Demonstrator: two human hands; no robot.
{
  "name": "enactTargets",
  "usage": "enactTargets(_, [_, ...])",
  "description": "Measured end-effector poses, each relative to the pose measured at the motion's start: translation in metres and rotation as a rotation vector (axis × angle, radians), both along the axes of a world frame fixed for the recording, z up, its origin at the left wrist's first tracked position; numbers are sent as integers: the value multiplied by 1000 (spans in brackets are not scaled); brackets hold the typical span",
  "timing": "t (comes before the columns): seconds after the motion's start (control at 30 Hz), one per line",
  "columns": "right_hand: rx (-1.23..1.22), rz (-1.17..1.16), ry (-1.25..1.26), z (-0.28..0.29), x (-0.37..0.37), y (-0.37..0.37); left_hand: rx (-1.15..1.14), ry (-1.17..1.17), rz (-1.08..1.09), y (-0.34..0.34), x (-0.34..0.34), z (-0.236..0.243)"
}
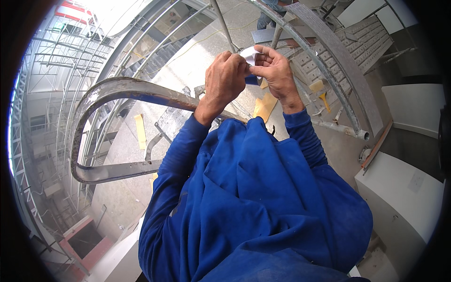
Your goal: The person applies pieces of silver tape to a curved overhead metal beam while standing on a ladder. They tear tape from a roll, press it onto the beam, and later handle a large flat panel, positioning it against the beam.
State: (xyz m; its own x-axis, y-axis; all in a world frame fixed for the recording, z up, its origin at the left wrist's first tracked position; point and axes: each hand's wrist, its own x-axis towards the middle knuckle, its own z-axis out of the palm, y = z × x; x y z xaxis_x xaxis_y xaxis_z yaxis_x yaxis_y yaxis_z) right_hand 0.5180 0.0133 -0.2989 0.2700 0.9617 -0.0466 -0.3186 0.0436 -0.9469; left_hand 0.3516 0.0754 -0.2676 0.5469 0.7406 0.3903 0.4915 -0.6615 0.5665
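The long-sleeved blue top (263,188) is loosely creased.

From the head, one wide fisheye camera looked steeply down, quite near, over the left hand (222,79) and right hand (279,75).

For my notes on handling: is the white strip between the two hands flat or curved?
Curved: the white strip bends in an arc between the left hand and right hand; its material I cannot tell.
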Motion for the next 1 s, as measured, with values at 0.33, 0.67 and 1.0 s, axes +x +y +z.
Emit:
enactTargets(0.33, [-58,34,-153,7,0,-3,-30,45,-148,12,-4,-2])
enactTargets(0.67, [-73,8,-184,2,-1,-2,103,107,-190,13,-1,-18])
enactTargets(1.0, [-3,19,-35,-8,5,5,-7,-18,-139,8,-2,-13])
